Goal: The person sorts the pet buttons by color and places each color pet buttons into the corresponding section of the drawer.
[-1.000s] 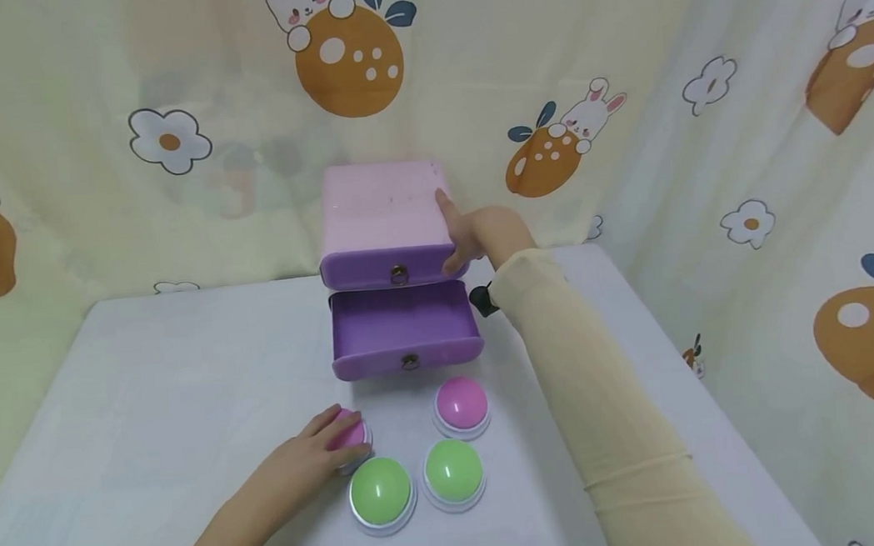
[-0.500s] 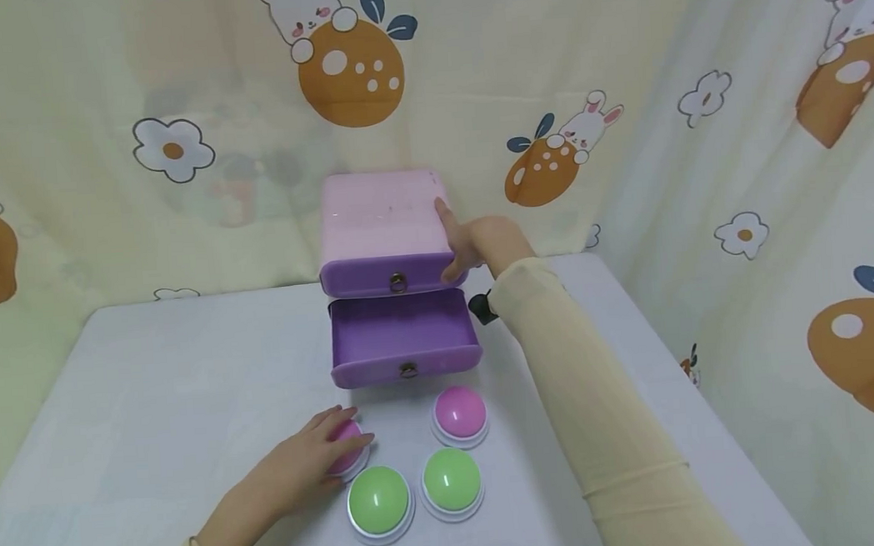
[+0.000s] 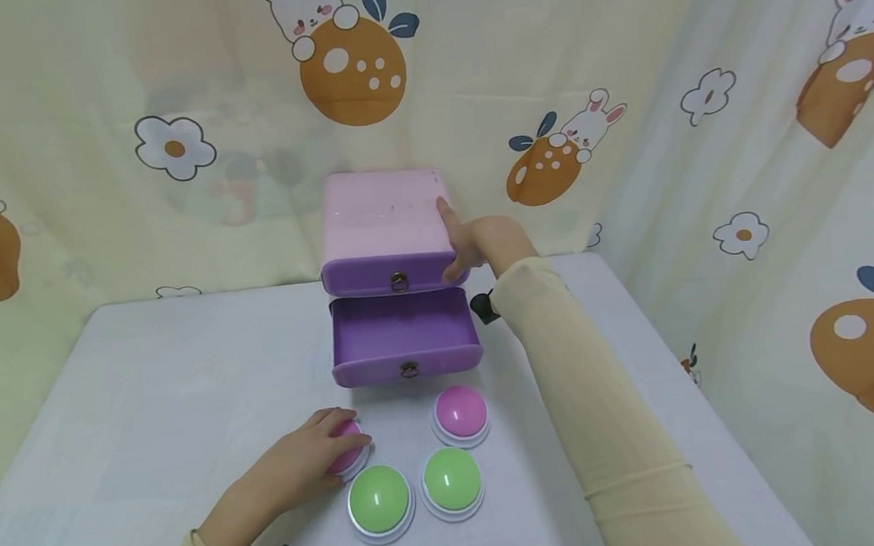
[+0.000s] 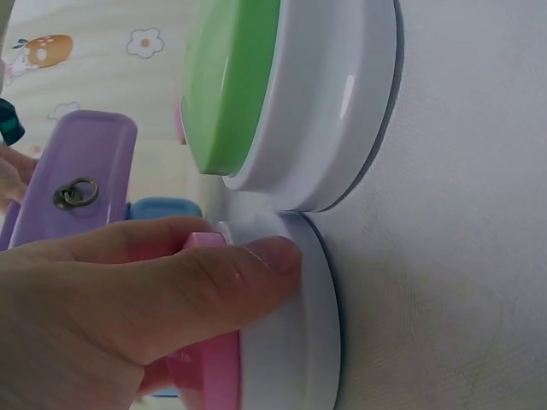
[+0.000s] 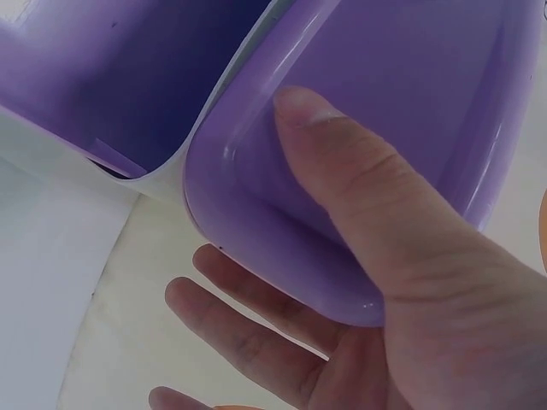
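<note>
My left hand (image 3: 298, 461) grips a pink dome push button (image 4: 209, 376) with a white base, partly hidden under the fingers. In the left wrist view the thumb lies along the base. At the back stands a pink drawer box (image 3: 384, 213) with two purple drawers. The lower drawer (image 3: 405, 367) is pulled out, and its visible floor is bare. My right hand (image 3: 480, 241) rests on the box's right side. Its thumb touches the upper drawer front (image 5: 256, 171), while its other fingers extend loosely along the side. How firmly they touch is unclear.
Beside the left hand are two green dome buttons (image 3: 379, 499) (image 3: 452, 479). Another pink dome button (image 3: 461, 412) sits before the drawer. All stand on a white-covered table (image 3: 173, 381). A printed curtain (image 3: 455, 71) hangs behind and to the right.
The whole scene has shifted slightly down as the head view tilted. The left hand and its pink button have moved slightly left, away from the green button. The right hand keeps its place on the box.
</note>
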Demonstrator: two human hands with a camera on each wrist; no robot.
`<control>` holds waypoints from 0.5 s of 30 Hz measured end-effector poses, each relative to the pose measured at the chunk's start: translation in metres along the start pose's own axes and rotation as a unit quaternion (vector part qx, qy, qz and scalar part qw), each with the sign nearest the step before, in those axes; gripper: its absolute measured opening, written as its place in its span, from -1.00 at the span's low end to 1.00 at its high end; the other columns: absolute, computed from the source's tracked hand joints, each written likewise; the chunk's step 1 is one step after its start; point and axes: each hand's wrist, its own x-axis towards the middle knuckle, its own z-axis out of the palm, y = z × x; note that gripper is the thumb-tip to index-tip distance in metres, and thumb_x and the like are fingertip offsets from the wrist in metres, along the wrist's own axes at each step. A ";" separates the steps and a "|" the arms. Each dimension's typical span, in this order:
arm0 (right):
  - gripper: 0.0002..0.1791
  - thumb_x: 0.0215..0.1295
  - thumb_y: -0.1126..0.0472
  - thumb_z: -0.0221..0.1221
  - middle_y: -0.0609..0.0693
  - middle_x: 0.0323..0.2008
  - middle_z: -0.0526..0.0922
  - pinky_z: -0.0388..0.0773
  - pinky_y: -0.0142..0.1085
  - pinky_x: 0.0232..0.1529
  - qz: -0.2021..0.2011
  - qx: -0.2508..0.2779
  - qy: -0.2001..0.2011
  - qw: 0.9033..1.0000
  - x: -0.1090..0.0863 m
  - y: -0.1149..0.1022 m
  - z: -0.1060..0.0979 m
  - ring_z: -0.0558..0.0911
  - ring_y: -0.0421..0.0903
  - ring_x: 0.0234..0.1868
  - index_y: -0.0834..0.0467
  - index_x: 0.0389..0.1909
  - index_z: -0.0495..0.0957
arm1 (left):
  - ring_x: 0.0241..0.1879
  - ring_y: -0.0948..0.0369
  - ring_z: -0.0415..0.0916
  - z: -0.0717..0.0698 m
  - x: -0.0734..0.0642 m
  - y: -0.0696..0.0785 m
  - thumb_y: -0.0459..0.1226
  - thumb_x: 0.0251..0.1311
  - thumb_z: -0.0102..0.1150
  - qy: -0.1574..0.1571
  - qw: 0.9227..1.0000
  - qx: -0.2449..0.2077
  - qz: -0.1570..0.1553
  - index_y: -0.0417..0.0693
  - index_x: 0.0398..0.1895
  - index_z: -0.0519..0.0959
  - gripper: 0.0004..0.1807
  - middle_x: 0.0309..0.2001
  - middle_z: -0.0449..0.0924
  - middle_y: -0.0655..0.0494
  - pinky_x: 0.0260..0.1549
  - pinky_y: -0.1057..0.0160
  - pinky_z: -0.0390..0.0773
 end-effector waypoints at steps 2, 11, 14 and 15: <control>0.37 0.09 -0.12 0.32 0.15 0.49 0.00 0.05 0.13 0.42 -0.002 -0.002 0.000 1.000 0.001 0.000 0.000 0.10 0.14 0.45 -0.26 0.36 -0.77 | 0.18 -0.01 0.38 -0.001 0.000 0.000 -0.27 -0.14 0.46 0.002 1.000 0.007 0.006 0.16 0.05 0.58 -0.44 0.16 0.45 -0.07 0.02 0.03 0.57; 0.37 0.09 -0.12 0.32 0.15 0.51 -0.11 0.08 0.13 0.41 -0.005 -0.005 0.001 1.000 0.002 0.000 0.000 0.10 0.15 0.45 -0.24 0.37 -0.76 | 0.16 0.00 0.39 -0.005 -0.003 0.001 -0.27 -0.19 0.50 0.001 1.000 0.006 -0.004 0.18 0.01 0.59 -0.43 0.15 0.45 -0.07 -0.04 0.03 0.61; 0.37 0.08 -0.12 0.32 0.15 0.51 -0.13 0.07 0.13 0.41 -0.006 -0.004 0.001 1.000 0.003 0.000 0.000 0.09 0.16 0.45 -0.25 0.37 -0.76 | 0.16 0.00 0.39 -0.006 -0.004 0.002 -0.27 -0.20 0.51 0.004 1.000 0.005 -0.006 0.18 0.01 0.59 -0.43 0.15 0.45 -0.06 -0.04 0.03 0.61; 0.37 0.08 -0.12 0.32 0.15 0.51 -0.14 0.06 0.13 0.41 -0.006 -0.004 0.001 1.000 0.003 0.000 0.000 0.08 0.16 0.46 -0.25 0.37 -0.76 | 0.16 0.00 0.39 -0.006 -0.004 0.002 -0.27 -0.21 0.51 0.004 1.000 0.005 -0.006 0.18 0.01 0.59 -0.42 0.15 0.45 -0.06 -0.04 0.03 0.61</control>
